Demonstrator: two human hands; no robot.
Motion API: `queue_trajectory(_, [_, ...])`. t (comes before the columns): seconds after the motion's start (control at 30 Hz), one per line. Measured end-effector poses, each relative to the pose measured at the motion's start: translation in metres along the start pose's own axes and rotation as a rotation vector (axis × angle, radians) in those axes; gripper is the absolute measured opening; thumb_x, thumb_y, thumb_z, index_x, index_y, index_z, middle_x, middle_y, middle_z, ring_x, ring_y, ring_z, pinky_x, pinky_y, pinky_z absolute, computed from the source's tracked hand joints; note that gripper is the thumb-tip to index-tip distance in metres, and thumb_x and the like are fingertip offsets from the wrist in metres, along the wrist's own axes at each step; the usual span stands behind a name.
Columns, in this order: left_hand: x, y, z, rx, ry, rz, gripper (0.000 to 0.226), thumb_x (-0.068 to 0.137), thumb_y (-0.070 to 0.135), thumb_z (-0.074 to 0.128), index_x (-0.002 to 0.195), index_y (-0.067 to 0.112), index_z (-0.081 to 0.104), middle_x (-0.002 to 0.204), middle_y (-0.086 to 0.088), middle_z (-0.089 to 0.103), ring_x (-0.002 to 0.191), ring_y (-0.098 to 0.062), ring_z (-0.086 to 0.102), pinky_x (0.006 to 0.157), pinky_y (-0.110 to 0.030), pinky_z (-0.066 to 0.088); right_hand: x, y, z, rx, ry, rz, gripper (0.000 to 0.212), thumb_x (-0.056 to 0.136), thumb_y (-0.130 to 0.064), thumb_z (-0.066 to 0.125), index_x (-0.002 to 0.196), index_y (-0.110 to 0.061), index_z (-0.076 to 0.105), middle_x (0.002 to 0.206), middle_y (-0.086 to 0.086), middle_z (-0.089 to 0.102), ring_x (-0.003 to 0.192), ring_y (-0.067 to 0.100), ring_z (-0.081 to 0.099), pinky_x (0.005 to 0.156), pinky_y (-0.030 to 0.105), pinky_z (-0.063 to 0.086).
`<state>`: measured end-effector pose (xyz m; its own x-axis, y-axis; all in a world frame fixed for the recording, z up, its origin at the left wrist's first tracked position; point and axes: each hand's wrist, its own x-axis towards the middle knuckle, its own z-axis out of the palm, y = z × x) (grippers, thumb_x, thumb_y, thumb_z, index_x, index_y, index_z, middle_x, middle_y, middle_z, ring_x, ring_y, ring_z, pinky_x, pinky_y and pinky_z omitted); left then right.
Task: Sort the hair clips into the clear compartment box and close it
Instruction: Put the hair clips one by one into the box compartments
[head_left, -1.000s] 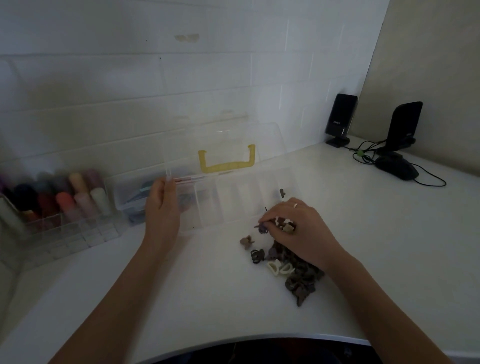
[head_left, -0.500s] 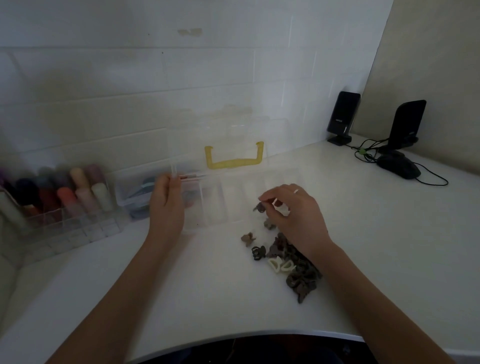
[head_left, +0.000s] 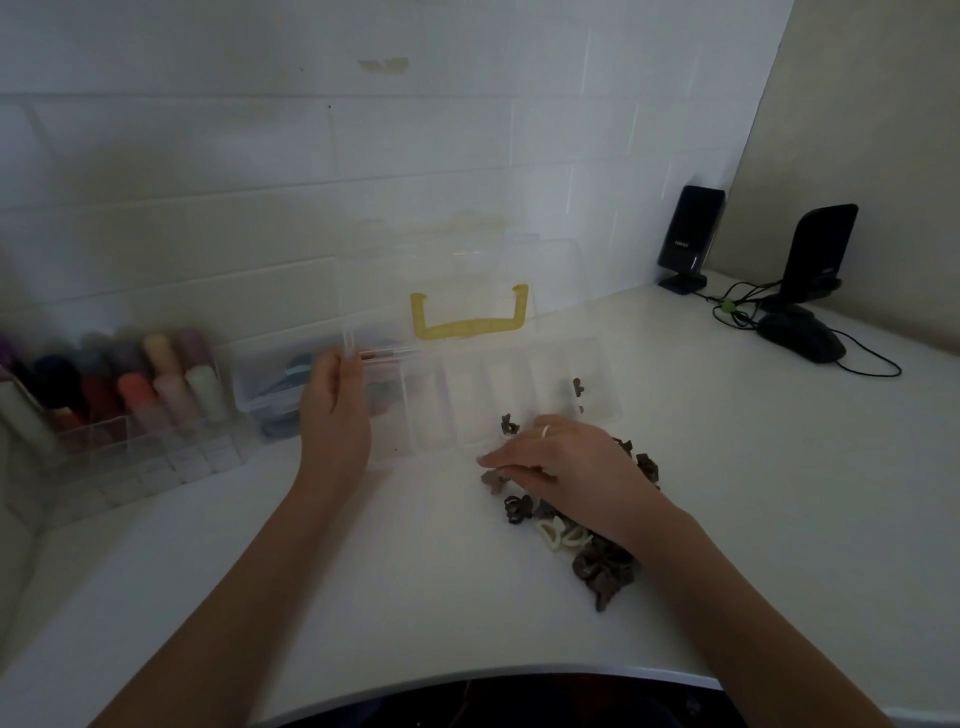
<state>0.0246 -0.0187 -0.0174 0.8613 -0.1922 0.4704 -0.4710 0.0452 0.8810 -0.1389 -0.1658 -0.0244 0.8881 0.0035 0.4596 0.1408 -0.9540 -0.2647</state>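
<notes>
Once lifted over the box, right hand now down on clips.

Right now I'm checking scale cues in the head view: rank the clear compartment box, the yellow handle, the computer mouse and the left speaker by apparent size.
1. clear compartment box
2. yellow handle
3. computer mouse and left speaker: look alike, unranked.

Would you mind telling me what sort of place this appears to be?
Probably a home desk or vanity corner: a white tabletop, two small black desktop speakers, a black computer mouse and a clear organiser of coloured bottles.
</notes>
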Motion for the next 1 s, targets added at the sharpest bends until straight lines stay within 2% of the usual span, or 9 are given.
queue_trajectory(0.07, [0.001,-0.002,0.0,0.007,0.002,-0.004,0.023,0.1,0.021,0.034,0.086,0.016,0.051,0.074,0.009,0.05,0.059,0.015,0.048,0.059,0.0,0.037,0.0,0.0,-0.001,-0.046,-0.062,0.008,0.022,0.087,-0.031,0.058,0.105,-0.03,0.072,0.094,-0.013,0.074,0.083,0.009,0.059,0.062,0.033,0.055])
queue_trajectory(0.2, [0.001,0.001,0.0,0.012,-0.002,0.023,0.021,0.1,0.016,0.034,0.09,0.008,0.05,0.072,0.009,0.048,0.058,0.015,0.048,0.058,0.001,0.036,-0.001,-0.006,-0.005,-0.013,-0.075,0.088,0.015,0.085,-0.027,0.066,0.099,-0.03,0.072,0.084,-0.009,0.068,0.081,0.005,0.056,0.065,0.034,0.054])
queue_trajectory(0.3, [0.0,0.001,0.0,0.014,-0.006,0.025,0.021,0.1,0.016,0.033,0.09,0.008,0.049,0.071,0.009,0.047,0.058,0.015,0.048,0.058,0.001,0.037,-0.001,-0.006,-0.006,0.11,-0.045,0.187,0.012,0.084,-0.027,0.068,0.094,-0.032,0.072,0.082,-0.016,0.063,0.073,0.007,0.06,0.066,0.026,0.052])
queue_trajectory(0.37, [0.001,0.0,0.0,0.012,-0.008,0.018,0.022,0.1,0.02,0.034,0.089,0.01,0.05,0.072,0.01,0.049,0.058,0.015,0.047,0.058,0.0,0.037,-0.002,-0.005,-0.008,0.306,0.021,0.238,0.009,0.083,-0.017,0.071,0.089,-0.023,0.074,0.081,-0.021,0.067,0.067,0.007,0.06,0.061,0.015,0.046])
queue_trajectory(0.53, [0.002,-0.001,-0.003,0.002,-0.007,0.026,0.028,0.1,0.019,0.034,0.075,0.021,0.046,0.068,0.01,0.043,0.054,0.014,0.043,0.058,-0.001,0.035,-0.003,-0.01,-0.014,0.621,0.092,0.297,0.005,0.082,0.001,0.068,0.086,-0.002,0.07,0.082,-0.007,0.072,0.066,-0.002,0.063,0.058,0.005,0.04])
queue_trajectory(0.7, [0.002,0.0,-0.003,0.008,-0.002,0.049,0.033,0.1,0.017,0.034,0.069,0.023,0.04,0.064,0.008,0.038,0.053,0.011,0.041,0.057,-0.003,0.034,-0.002,-0.006,-0.011,0.646,0.13,0.311,0.008,0.079,0.0,0.071,0.083,-0.007,0.069,0.086,0.001,0.074,0.068,0.006,0.062,0.056,0.007,0.039])
queue_trajectory(0.8, [0.002,0.0,-0.003,-0.015,-0.006,0.045,0.025,0.1,0.015,0.034,0.079,0.013,0.047,0.068,0.009,0.043,0.056,0.015,0.045,0.059,0.0,0.035,-0.002,-0.005,-0.011,0.622,0.171,0.325,0.014,0.078,-0.004,0.073,0.079,-0.016,0.069,0.082,-0.008,0.072,0.066,0.006,0.06,0.055,0.011,0.04])
queue_trajectory(0.9, [0.003,0.0,-0.003,-0.015,-0.001,0.05,0.027,0.1,0.015,0.035,0.076,0.019,0.046,0.069,0.009,0.044,0.057,0.015,0.045,0.059,0.001,0.034,-0.003,-0.004,-0.011,0.573,0.224,0.352,0.013,0.078,-0.006,0.074,0.08,-0.018,0.07,0.081,-0.014,0.07,0.068,0.014,0.061,0.055,0.018,0.043])
queue_trajectory(1.0, [0.003,0.001,-0.003,-0.011,-0.011,0.057,0.03,0.1,0.016,0.034,0.074,0.025,0.045,0.07,0.011,0.046,0.058,0.016,0.046,0.06,0.001,0.035,-0.003,-0.004,-0.012,0.499,0.311,0.371,0.013,0.079,-0.007,0.073,0.081,-0.019,0.069,0.08,-0.016,0.067,0.064,0.009,0.058,0.054,0.015,0.042])
